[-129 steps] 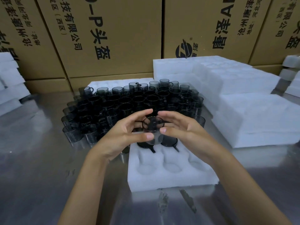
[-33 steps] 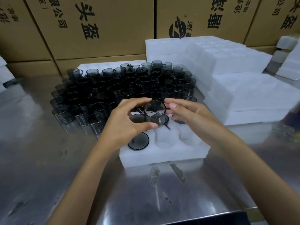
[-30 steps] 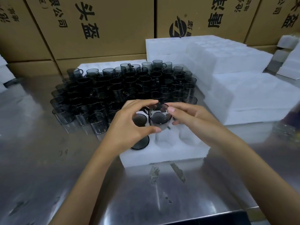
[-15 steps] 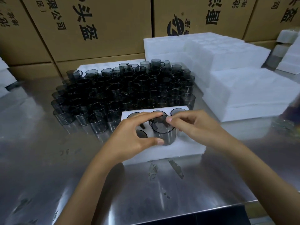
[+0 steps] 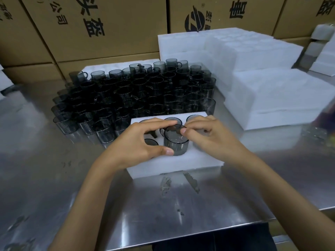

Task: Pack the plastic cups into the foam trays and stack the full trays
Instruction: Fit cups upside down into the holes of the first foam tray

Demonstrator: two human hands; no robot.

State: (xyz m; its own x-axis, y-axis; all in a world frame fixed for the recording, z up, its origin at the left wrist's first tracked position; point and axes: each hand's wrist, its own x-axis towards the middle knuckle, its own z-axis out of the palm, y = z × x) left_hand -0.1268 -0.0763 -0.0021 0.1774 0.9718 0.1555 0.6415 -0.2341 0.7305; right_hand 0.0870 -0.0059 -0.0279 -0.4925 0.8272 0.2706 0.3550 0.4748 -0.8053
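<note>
While both hands steady it, one smoky cup (image 5: 175,142) stands part-way into the front-middle pocket of the tray (image 5: 174,164). Left hand (image 5: 135,147): thumb low on the cup's near wall, forefinger curled over its far rim, a pinch. Right hand (image 5: 210,136): fingertips nipping the right rim. Filled pockets show at the tray's back row and front left; the front-right pocket is hidden under the right hand.

Risks, as judged: the cup looks not fully seated, so a skewed push could wedge it or tear the soft foam; its handle is not visible, and if turned away from the pocket's slot it would block seating. Uneven pressure could also slide the light tray on the smooth top toward the loose cups (image 5: 137,98) massed just behind, toppling some.

Surface: a scuffed, reflective steel table (image 5: 76,192). Foam stacks (image 5: 268,95) rise at the right and rear, smaller ones at both edges; printed cartons (image 5: 101,28) wall the back.
</note>
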